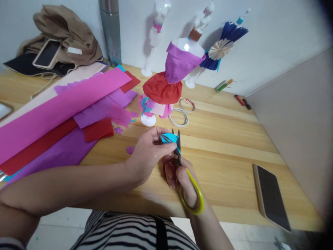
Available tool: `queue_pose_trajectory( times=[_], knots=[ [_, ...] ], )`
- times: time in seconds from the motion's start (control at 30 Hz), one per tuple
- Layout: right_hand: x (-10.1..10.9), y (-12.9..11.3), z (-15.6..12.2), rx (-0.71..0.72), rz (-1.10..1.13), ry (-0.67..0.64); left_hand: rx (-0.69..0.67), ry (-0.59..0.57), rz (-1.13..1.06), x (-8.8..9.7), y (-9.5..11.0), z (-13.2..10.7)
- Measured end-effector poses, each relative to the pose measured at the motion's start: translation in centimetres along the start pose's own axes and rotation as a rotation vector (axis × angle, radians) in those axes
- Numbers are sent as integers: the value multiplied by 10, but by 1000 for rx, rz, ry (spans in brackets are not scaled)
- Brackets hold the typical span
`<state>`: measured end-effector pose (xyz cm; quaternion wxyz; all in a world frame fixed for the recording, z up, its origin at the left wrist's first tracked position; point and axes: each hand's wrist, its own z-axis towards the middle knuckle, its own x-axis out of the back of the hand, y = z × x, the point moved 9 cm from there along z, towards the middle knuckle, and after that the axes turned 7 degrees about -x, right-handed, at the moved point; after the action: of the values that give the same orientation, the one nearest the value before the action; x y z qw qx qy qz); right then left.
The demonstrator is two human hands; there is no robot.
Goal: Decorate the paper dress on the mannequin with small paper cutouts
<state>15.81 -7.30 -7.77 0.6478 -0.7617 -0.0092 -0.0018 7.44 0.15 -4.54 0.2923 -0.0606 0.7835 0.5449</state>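
two hands (145, 152), scissors (176, 157), blue piece (169, 138), probably paper

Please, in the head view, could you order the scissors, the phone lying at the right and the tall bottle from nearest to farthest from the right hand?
1. Scissors: held in the right hand.
2. Phone: to the hand's right.
3. Tall bottle: at the back left.

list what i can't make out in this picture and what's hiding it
In the head view:
Blue paper: partly covered by the left hand.
Scissors: part of the handle hidden by the right hand.
Grey bottle: top cut off by the upper edge.
Pale object: cut off by the left edge.
Green-and-orange stick: any lettering too small to read.
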Motion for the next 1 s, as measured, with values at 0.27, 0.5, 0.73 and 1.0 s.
queue_pose_trajectory(
  times=[0.27, 0.5, 0.73, 1.0],
  knots=[
    [-1, 2, 1, -8, 71, -12, -18, 30, 28, 3, 1, 0],
    [-1, -1, 3, 2, 81, -17, -40, 5, -12, 2, -1, 1],
    [2, -5, 3, 11, 90, 11, -85, 15, -25, 5, 4, 2],
    [6, -1, 2, 16, 135, 34, -54, 62, -176, 10, 0, 10]
  ],
)
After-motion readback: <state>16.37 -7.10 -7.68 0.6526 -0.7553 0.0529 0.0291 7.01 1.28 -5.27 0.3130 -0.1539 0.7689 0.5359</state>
